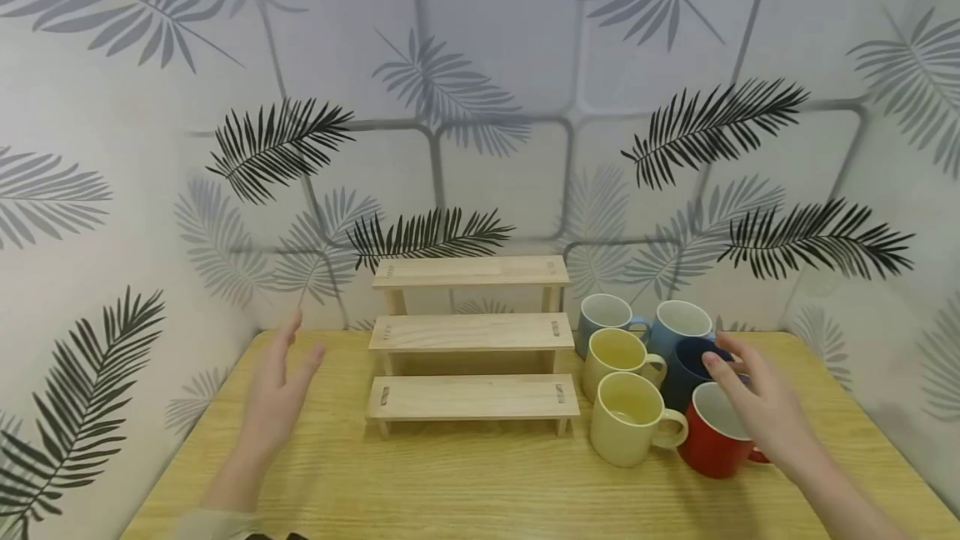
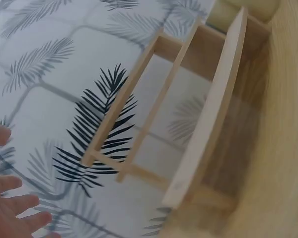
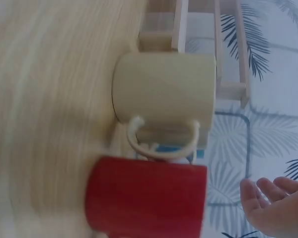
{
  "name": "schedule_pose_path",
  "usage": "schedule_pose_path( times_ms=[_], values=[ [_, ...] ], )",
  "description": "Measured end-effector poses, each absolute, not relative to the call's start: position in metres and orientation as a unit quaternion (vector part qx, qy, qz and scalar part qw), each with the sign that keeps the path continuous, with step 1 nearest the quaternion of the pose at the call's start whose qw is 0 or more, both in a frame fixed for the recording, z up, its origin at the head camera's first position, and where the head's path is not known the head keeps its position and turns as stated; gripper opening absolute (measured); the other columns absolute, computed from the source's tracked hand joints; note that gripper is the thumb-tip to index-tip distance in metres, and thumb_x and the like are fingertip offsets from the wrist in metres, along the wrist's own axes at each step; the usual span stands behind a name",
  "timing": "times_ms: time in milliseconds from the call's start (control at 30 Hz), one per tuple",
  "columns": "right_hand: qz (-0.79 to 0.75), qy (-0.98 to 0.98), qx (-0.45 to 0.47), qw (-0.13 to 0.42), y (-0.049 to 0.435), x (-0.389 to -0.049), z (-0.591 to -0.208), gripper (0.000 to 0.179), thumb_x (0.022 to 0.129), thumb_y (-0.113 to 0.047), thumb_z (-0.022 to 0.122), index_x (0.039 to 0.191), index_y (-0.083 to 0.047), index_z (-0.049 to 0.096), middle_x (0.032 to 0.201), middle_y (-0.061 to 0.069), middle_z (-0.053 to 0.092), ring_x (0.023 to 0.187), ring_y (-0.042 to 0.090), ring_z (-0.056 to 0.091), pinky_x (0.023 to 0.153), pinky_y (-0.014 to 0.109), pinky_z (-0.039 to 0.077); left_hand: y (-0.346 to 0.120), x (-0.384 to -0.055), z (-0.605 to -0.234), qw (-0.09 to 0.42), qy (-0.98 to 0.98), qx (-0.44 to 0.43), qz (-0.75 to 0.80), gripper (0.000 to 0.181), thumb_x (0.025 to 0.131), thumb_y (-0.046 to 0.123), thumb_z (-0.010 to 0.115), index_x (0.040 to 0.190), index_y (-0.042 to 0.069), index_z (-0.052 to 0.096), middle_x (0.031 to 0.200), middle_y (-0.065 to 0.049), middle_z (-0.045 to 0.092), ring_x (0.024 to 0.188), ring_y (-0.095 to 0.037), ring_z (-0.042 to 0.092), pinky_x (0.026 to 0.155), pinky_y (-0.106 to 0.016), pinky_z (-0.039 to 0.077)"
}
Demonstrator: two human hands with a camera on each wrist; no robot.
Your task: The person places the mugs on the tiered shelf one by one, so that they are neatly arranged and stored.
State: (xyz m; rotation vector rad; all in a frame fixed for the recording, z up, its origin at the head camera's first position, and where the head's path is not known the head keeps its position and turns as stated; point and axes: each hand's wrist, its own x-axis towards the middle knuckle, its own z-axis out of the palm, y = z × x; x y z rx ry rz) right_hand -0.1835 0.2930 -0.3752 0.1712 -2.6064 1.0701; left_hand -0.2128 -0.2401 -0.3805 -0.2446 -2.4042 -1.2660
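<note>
The right hand [image 1: 761, 402] is raised over the right-hand side of a cluster of six upright mugs, its fingers slightly bent, the thumb parted from them, pinching nothing. In the head view it partly covers the glossy red mug with a white interior [image 1: 708, 444] and the dark blue mug [image 1: 678, 386] behind it; the right wrist view shows the fingers apart from the red mug, but whether they touch the dark blue one cannot be told. Just left of these two stand a cream mug with a looped handle [image 1: 618, 432] in front and a pale yellow mug [image 1: 596, 369] behind it. At the back are a greyish-blue mug [image 1: 588, 333] and, to its right, a light blue mug [image 1: 666, 342]. All six stand on the pale wood-grain counter [image 1: 337, 473], beside the right end of a three-tier shelf of light bare wood [image 1: 472, 397]. Left of that shelf, the left hand [image 1: 277, 394] is raised with thumb and fingers spread, holding nothing and apart from the shelf.
</note>
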Motion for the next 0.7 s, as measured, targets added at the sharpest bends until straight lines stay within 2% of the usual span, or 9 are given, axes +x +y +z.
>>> schedule_pose_path(
  times_ms=[67, 133, 167, 233, 300, 367, 500, 600, 700],
  values=[
    [0.408, -0.9, 0.037, 0.15, 0.288, -0.18, -0.382, 0.052, 0.102, -0.034, 0.044, 0.14, 0.002, 0.041, 0.135, 0.024, 0.049, 0.103, 0.015, 0.056, 0.086, 0.033, 0.05, -0.235, -0.21, -0.389, 0.166, -0.826, -0.055, -0.537, 0.061, 0.102, 0.032, 0.046, 0.151, 0.006, 0.022, 0.153, -0.017, 0.026, 0.138, -0.038, 0.024, 0.11, -0.06, 0.02],
    [0.422, -0.895, 0.019, 0.145, 0.282, -0.178, -0.389, 0.049, 0.103, -0.034, 0.044, 0.138, 0.0, 0.043, 0.132, 0.022, 0.052, 0.096, -0.003, 0.052, 0.078, 0.016, 0.047, -0.229, -0.207, -0.398, 0.135, -0.793, -0.023, -0.593, 0.06, 0.103, 0.035, 0.043, 0.151, 0.006, 0.022, 0.153, -0.014, 0.026, 0.138, -0.034, 0.025, 0.112, -0.056, 0.021],
    [0.425, -0.893, 0.011, 0.146, 0.28, -0.177, -0.393, 0.048, 0.102, -0.033, 0.044, 0.137, 0.0, 0.044, 0.131, 0.021, 0.054, 0.091, -0.01, 0.049, 0.073, 0.011, 0.045, -0.225, -0.207, -0.403, 0.125, -0.779, -0.01, -0.614, 0.06, 0.103, 0.035, 0.043, 0.151, 0.006, 0.021, 0.153, -0.012, 0.026, 0.138, -0.032, 0.026, 0.112, -0.054, 0.022],
    [0.438, -0.886, 0.007, 0.151, 0.274, -0.176, -0.4, 0.045, 0.103, -0.03, 0.045, 0.136, 0.0, 0.045, 0.129, 0.021, 0.055, 0.09, -0.015, 0.047, 0.073, 0.008, 0.044, -0.219, -0.205, -0.414, 0.118, -0.756, 0.011, -0.644, 0.058, 0.103, 0.034, 0.043, 0.151, 0.007, 0.023, 0.152, -0.01, 0.028, 0.137, -0.029, 0.028, 0.113, -0.05, 0.024],
    [0.446, -0.88, 0.007, 0.167, 0.268, -0.176, -0.406, 0.042, 0.102, -0.026, 0.046, 0.134, 0.002, 0.047, 0.126, 0.021, 0.056, 0.093, -0.01, 0.051, 0.074, 0.006, 0.044, -0.212, -0.205, -0.423, 0.116, -0.736, 0.026, -0.667, 0.057, 0.103, 0.031, 0.043, 0.15, 0.006, 0.024, 0.152, -0.009, 0.03, 0.136, -0.026, 0.03, 0.113, -0.046, 0.024],
    [0.448, -0.875, 0.012, 0.184, 0.262, -0.175, -0.412, 0.039, 0.102, -0.02, 0.047, 0.132, 0.005, 0.048, 0.123, 0.023, 0.057, 0.099, 0.004, 0.057, 0.075, 0.003, 0.042, -0.204, -0.206, -0.433, 0.116, -0.719, 0.042, -0.684, 0.056, 0.103, 0.03, 0.045, 0.15, 0.007, 0.026, 0.151, -0.009, 0.031, 0.135, -0.024, 0.031, 0.113, -0.043, 0.025],
    [0.44, -0.873, 0.023, 0.209, 0.25, -0.175, -0.424, 0.034, 0.101, -0.01, 0.048, 0.129, 0.01, 0.049, 0.122, 0.025, 0.057, 0.106, 0.031, 0.056, 0.078, -0.003, 0.035, -0.189, -0.207, -0.451, 0.102, -0.706, 0.071, -0.697, 0.06, 0.101, 0.038, 0.047, 0.15, 0.011, 0.028, 0.152, -0.007, 0.031, 0.137, -0.024, 0.029, 0.114, -0.044, 0.024],
    [0.427, -0.873, 0.036, 0.232, 0.244, -0.175, -0.433, 0.032, 0.098, -0.003, 0.049, 0.126, 0.012, 0.05, 0.12, 0.027, 0.056, 0.106, 0.036, 0.055, 0.079, -0.005, 0.031, -0.181, -0.21, -0.461, 0.091, -0.7, 0.087, -0.703, 0.064, 0.099, 0.041, 0.049, 0.151, 0.012, 0.026, 0.153, -0.009, 0.028, 0.139, -0.028, 0.026, 0.114, -0.048, 0.021],
    [0.401, -0.872, 0.058, 0.274, 0.24, -0.175, -0.44, 0.03, 0.093, 0.006, 0.052, 0.121, 0.014, 0.053, 0.114, 0.028, 0.058, 0.102, 0.038, 0.056, 0.079, -0.001, 0.032, -0.176, -0.213, -0.471, 0.095, -0.692, 0.087, -0.711, 0.063, 0.1, 0.035, 0.05, 0.151, 0.009, 0.024, 0.154, -0.013, 0.026, 0.14, -0.03, 0.024, 0.114, -0.048, 0.022]
  ],
)
